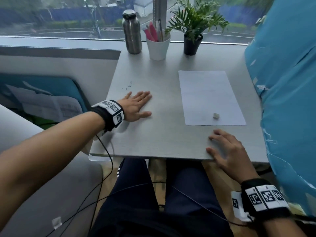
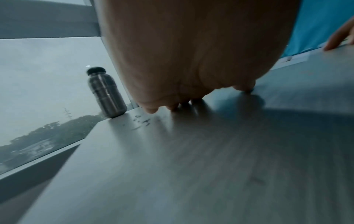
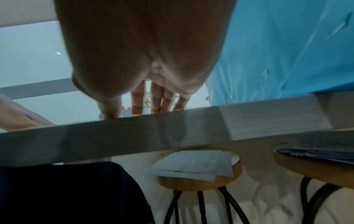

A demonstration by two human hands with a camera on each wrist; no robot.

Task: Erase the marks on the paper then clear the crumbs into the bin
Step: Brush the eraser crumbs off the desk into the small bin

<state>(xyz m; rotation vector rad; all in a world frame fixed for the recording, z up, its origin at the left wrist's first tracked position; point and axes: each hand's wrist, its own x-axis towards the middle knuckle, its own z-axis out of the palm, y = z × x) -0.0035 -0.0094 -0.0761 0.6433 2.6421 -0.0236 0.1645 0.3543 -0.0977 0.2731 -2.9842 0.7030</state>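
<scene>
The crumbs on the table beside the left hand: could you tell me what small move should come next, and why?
Probably sweep the left hand toward the far-left table edge, pushing the crumbs along. They lie loose just beyond its flat fingertips, the paper looks clean, and the eraser rests on it untouched. No bin shows clearly, so where they should drop is uncertain.
</scene>
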